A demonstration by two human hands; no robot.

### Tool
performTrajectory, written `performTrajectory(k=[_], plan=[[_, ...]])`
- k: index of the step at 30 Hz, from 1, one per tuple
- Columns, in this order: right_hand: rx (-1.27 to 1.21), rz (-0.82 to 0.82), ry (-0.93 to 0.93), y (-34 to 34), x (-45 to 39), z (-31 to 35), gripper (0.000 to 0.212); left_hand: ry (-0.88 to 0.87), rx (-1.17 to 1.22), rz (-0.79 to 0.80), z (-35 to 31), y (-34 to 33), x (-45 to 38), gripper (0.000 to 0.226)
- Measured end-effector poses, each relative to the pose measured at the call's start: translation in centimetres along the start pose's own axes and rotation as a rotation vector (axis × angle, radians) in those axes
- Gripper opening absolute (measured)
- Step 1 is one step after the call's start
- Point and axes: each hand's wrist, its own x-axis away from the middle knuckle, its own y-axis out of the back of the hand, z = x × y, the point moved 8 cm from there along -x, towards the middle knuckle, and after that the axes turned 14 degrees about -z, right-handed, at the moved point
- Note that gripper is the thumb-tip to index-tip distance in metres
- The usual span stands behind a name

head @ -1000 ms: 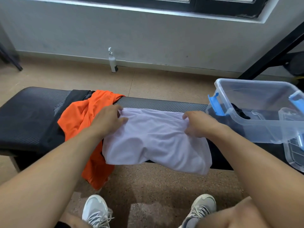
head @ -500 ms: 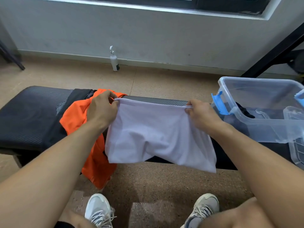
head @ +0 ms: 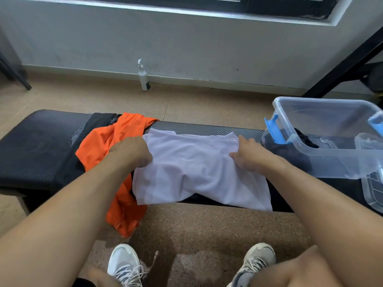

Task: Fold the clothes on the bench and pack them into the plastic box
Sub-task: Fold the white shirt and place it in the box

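A pale lilac garment [head: 192, 170] lies spread across the black padded bench [head: 37, 146], its lower edge hanging over the front. My left hand [head: 132, 152] grips its left side with curled fingers. My right hand [head: 246, 156] pinches the cloth at its right side, fingers bent down onto it. An orange garment [head: 103, 146] lies crumpled to the left, draping off the bench, with a black garment [head: 99, 121] beneath it. The clear plastic box [head: 323, 162] with blue latches stands on the bench at the right, something dark inside it.
The box's clear lid [head: 373, 191] lies by the box at the bench's right end. A white pump bottle [head: 143, 76] stands on the floor by the wall. A black metal frame [head: 348, 61] slants at the right. My shoes [head: 124, 264] are below.
Both hands lifted the garment's top edge up off the bench, then laid it down flat further back. They now sit lower, on the cloth's sides.
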Motion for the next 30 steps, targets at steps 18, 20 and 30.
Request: performTrajectory(k=[18,20,30], plan=[[-0.198,0.031,-0.052,-0.2,1.4,-1.2,0.052,-0.252,0.021,0.131,-4.0,2.4,4.6,0.053],[-0.199,-0.018,-0.043,0.4,1.4,-0.8,0.039,-0.321,-0.077,0.271,-4.4,0.8,6.3,0.065],[-0.031,-0.124,0.033,1.6,1.1,-1.1,0.032,-0.504,-0.229,-0.018,-4.9,-0.7,6.7,0.023]])
